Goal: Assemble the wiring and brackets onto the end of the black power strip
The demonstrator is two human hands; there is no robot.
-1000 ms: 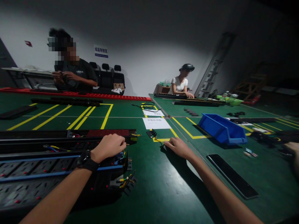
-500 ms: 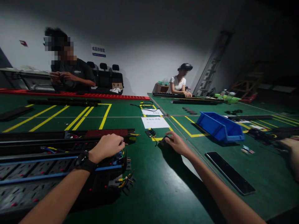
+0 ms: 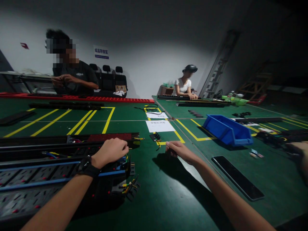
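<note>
My left hand (image 3: 111, 150), with a black watch on its wrist, lies curled over the wired end of a long black power strip (image 3: 84, 149), its fingertips partly hidden. Nearer me lie more black power strips (image 3: 51, 175) with socket slots, red dots and blue edges; coloured wires poke out of their right ends. Above the green table, my right hand (image 3: 179, 150) is closed, fingers curled around a small black part (image 3: 171, 153) that is mostly hidden. Just beyond it sits a small black piece with yellow wires (image 3: 156, 137).
White labelled paper (image 3: 160, 126) lies inside yellow tape lines. To the right are a blue bin (image 3: 227, 130), a phone (image 3: 238, 177) and small packets (image 3: 256, 154). Two people work across the table; another person's hand (image 3: 299, 149) shows at the right edge.
My right hand has lifted off the tabletop and drawn slightly towards me, with the small black part in its fingers. My left hand stays in place.
</note>
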